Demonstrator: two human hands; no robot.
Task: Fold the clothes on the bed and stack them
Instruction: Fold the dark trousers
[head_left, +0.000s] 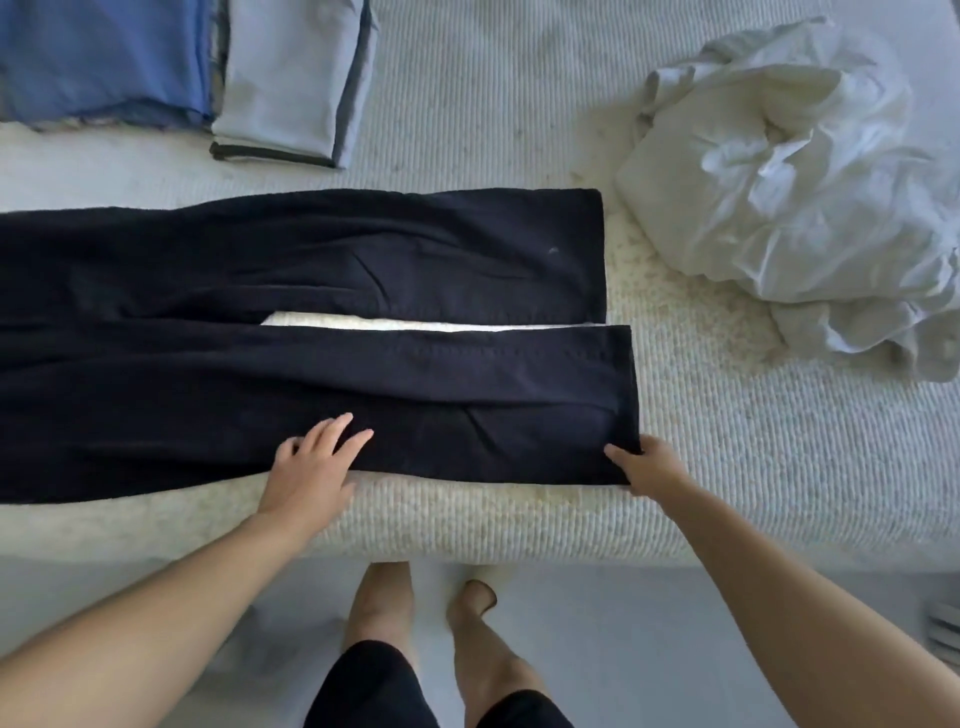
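Dark navy trousers (322, 332) lie flat across the bed, their two legs running side by side to the right, with hems ending near the middle. My left hand (311, 457) rests on the near leg's front edge, fingers spread over the cloth. My right hand (647, 465) pinches the near corner of the near leg's hem, thumb on top of the fabric. A folded blue garment (104, 57) and a folded light grey garment (296, 78) lie at the far left. A crumpled white garment (789, 182) sits at the far right.
The bed has a cream ribbed cover (727, 441); its front edge runs just below my hands. My bare legs (431, 634) stand on the pale floor close to the bed. A vent-like object (945, 629) shows at the lower right.
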